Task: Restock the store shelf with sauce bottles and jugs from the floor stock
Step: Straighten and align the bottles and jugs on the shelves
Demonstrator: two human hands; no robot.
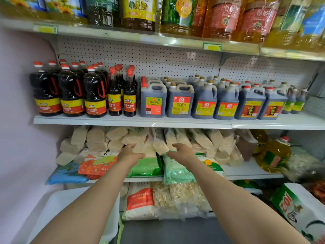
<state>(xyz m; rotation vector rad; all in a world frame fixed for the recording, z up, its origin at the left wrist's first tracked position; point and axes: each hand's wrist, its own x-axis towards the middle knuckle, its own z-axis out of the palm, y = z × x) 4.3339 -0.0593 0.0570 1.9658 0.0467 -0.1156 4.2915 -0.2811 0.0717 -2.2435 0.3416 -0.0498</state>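
The white middle shelf (131,121) carries dark sauce bottles with red caps (70,92) at the left, slim bottles (129,95) beside them, and several square handled jugs (153,101) running to the right. Both my arms reach forward below that shelf. My left hand (131,154) hangs with its fingers loosely curled in front of the pale noodle packs (116,138). My right hand (181,152) is beside it, fingers apart. Neither hand holds anything.
Oil jugs (219,16) fill the top shelf. Rice and noodle bags (175,171) lie on the lower shelves. A yellow oil jug (274,155) leans at the lower right. A white bin (59,205) stands at the bottom left, a printed sack (299,210) at the bottom right.
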